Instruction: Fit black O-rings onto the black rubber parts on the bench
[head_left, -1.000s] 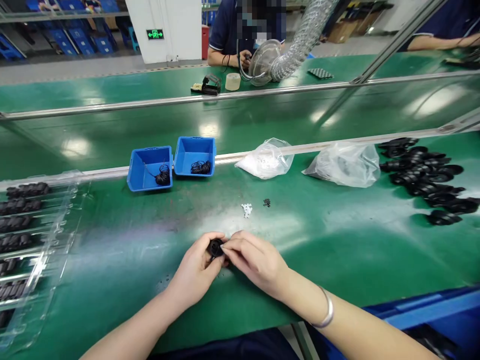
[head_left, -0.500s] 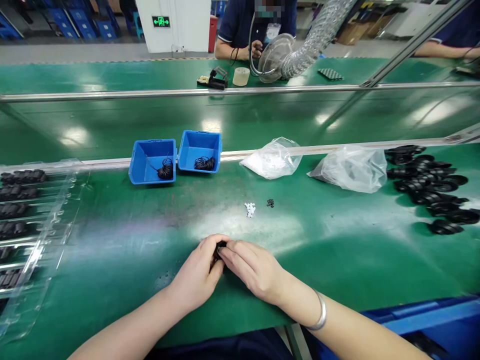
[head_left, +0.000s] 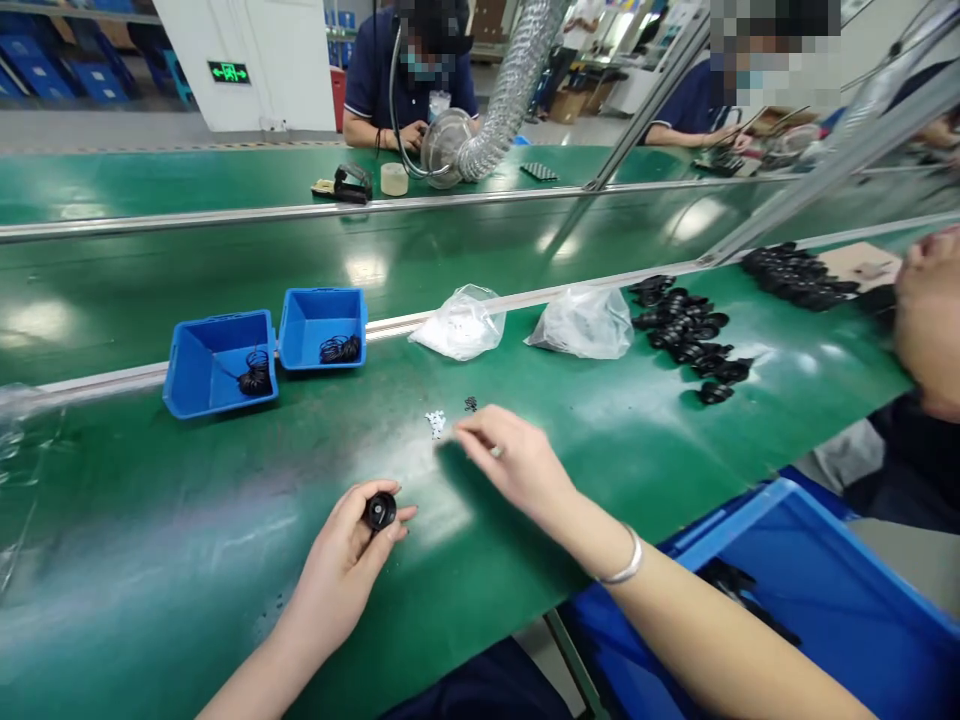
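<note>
Black round housing, just below and left of the frame's centre, is gripped in the left hand; better to hold it steady, hollow side up. The right hand hovers near small white pieces; whether it pinches one, I cannot tell. Green tabletop is glossy; exit sign glows upper left.

1. Bright indoor light here, and pale glare spreads across the green table!
2. A soft shadow falls near the right hand, itself slightly blurred.
3. Exit sign glowing green; right edge soft, pixel blocks up top.
</note>
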